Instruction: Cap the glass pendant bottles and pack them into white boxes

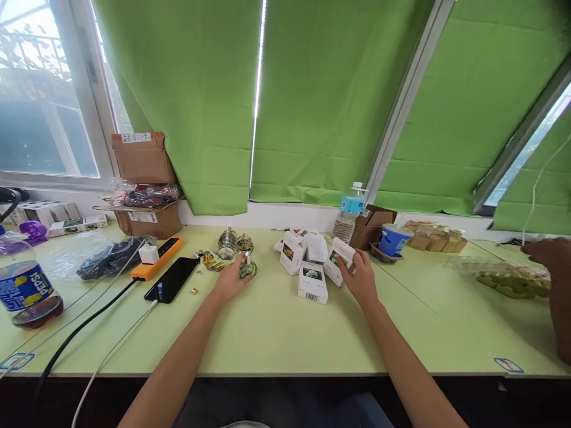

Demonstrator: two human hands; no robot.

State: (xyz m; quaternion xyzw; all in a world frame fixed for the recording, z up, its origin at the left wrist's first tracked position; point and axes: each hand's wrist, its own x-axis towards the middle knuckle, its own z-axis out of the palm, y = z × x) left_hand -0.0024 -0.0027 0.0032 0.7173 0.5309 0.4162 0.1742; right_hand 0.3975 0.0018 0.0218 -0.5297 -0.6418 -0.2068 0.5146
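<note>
My left hand (232, 280) is closed on a small ornate glass bottle (248, 270) with a shiny neck, low over the table; part of the grip is hidden. Right behind it stand two more patterned glass vessels, one a lidded jar (227, 244). My right hand (360, 274) grips a small white box (333, 264) with a flower picture, holding it tilted by its right side. Beside that box lie several similar white boxes, among them one with a barcode (313, 284). Several small gold caps (209, 259) are scattered left of my left hand.
To the left are a black phone (172, 279) on a cable, an orange power strip (157, 259) and a Pepsi bottle (29, 291). At the back right stand a water bottle (345, 217) and a blue cup (394, 240). Another person's hand (546, 257) shows at far right.
</note>
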